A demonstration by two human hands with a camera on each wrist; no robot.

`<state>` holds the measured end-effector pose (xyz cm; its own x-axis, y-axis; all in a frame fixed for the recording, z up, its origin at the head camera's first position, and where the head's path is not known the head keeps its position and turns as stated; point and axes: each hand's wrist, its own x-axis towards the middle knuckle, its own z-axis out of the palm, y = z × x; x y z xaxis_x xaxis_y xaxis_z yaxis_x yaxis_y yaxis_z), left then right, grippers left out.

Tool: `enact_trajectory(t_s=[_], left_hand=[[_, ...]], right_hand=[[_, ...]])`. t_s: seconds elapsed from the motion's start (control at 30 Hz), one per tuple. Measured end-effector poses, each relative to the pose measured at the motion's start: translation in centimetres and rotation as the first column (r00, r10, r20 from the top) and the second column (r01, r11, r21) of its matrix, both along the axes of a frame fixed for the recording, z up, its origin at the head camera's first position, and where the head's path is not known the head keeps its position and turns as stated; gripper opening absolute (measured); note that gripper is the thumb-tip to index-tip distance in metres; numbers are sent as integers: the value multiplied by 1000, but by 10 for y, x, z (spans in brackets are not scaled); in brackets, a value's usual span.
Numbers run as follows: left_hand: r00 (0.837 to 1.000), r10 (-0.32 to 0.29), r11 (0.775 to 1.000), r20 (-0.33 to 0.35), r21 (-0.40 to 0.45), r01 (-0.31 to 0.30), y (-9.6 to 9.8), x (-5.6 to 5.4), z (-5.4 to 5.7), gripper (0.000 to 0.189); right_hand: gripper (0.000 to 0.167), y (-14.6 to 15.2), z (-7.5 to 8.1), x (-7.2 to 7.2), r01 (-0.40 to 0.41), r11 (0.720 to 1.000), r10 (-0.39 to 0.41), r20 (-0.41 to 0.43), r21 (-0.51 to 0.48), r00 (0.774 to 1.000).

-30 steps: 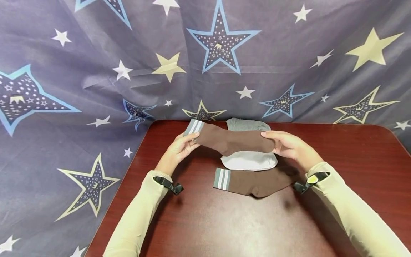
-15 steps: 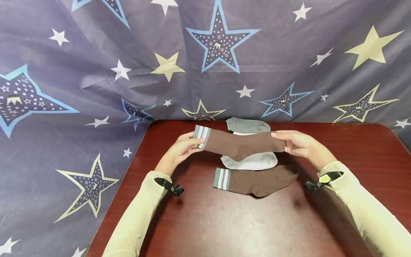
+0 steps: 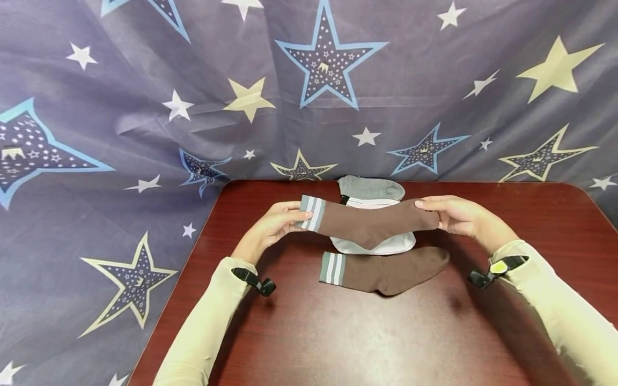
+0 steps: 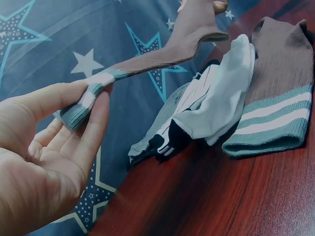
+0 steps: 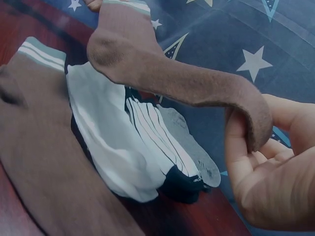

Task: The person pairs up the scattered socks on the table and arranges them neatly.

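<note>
A brown sock (image 3: 367, 222) with a green, white-striped cuff is stretched level above the table between both hands. My left hand (image 3: 275, 222) pinches its cuff between thumb and fingers, as the left wrist view also shows at the cuff (image 4: 93, 96). The toe end is pinched by my right hand (image 3: 461, 217); in the right wrist view that toe (image 5: 258, 118) bends down between thumb and fingers. Below it on the table lies a matching brown sock (image 3: 386, 272), cuff to the left. The held sock partly covers the socks behind.
Behind the lying brown sock are a white sock (image 5: 108, 132), a white sock with dark stripes and black parts (image 5: 157, 137), and a grey sock (image 3: 370, 187) farthest back. They lie on a reddish-brown table (image 3: 309, 332). A star-patterned cloth (image 3: 193, 80) hangs at the table's back and left.
Both hands have shifted right, carrying the brown sock with them and slightly toward the viewer. More of the striped and grey socks shows behind it. The lying socks have stayed put.
</note>
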<state>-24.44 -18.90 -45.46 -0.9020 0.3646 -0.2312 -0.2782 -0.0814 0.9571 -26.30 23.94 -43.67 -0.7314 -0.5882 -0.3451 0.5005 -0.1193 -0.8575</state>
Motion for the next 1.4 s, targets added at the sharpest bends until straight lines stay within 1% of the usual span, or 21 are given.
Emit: enact_trajectory(t_s=[0.17, 0.3, 0.43, 0.53, 0.7, 0.93, 1.1, 1.27, 1.4], left_hand=[[999, -44, 999, 0, -20, 44, 1, 1, 2, 32], [996, -82, 996, 21, -36, 82, 1, 3, 2, 34], [990, -130, 989, 52, -57, 133, 3, 5, -1, 32], [984, -165, 983, 67, -76, 170, 3, 6, -4, 29], [969, -231, 964, 83, -114, 239, 4, 8, -7, 26], [945, -290, 938, 149, -151, 312, 8, 11, -9, 27], [928, -328, 922, 180, -154, 355, 12, 10, -11, 24], [911, -360, 908, 203, -150, 392, 16, 12, -9, 22], [902, -376, 899, 212, -152, 410, 18, 14, -9, 20]], right_hand=[[38, 4, 0, -2, -81, 996, 80, -17, -37, 997], [38, 8, -2, -2, -131, 990, 130, -29, -50, 991], [42, 14, -3, -1, -178, 982, 177, -23, -57, 984], [43, 17, -4, 0, -205, 978, 204, -29, -32, 978], [40, 21, -3, 0, -244, 969, 245, -42, 31, 969], [42, 24, -3, 2, -313, 949, 314, -14, 43, 949], [40, 25, -4, 5, -321, 943, 323, -3, 92, 946], [39, 28, -6, 6, -342, 931, 343, 11, 126, 939], [39, 30, -8, 6, -342, 926, 344, 18, 162, 939]])
